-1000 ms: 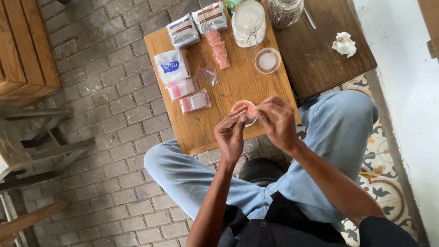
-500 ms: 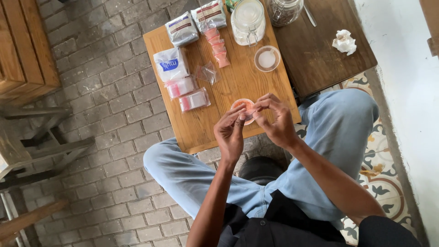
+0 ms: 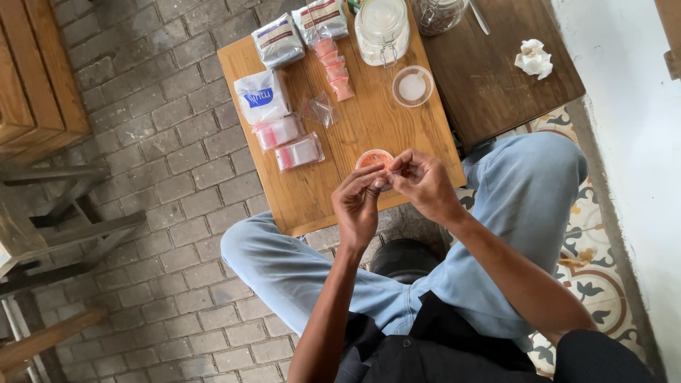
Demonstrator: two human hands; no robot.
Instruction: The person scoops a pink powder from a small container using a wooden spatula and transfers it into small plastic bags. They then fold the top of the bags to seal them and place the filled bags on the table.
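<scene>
Pale wood forms the small bench (image 3: 312,191) that fills the upper middle of the frame, with a darker wooden table (image 3: 511,71) touching its right side. You sit over grey brick paving, your knees in light blue jeans (image 3: 525,184) on either side of the bench's near corner, which keeps everything within reach. At the top edge stands a lidded glass jar (image 3: 381,28), and just below and right of it a round clear cup of white powder (image 3: 413,86). Toward the upper left lie flat paper packets (image 3: 262,96) and stacks of small clear bags (image 3: 298,151). Near the bench's lower edge sits a little round tub of orange-red sauce (image 3: 372,157). Directly over it your left hand (image 3: 357,206) and right hand (image 3: 424,183) meet, fingertips pinching something small and thin. What it is cannot be made out.
</scene>
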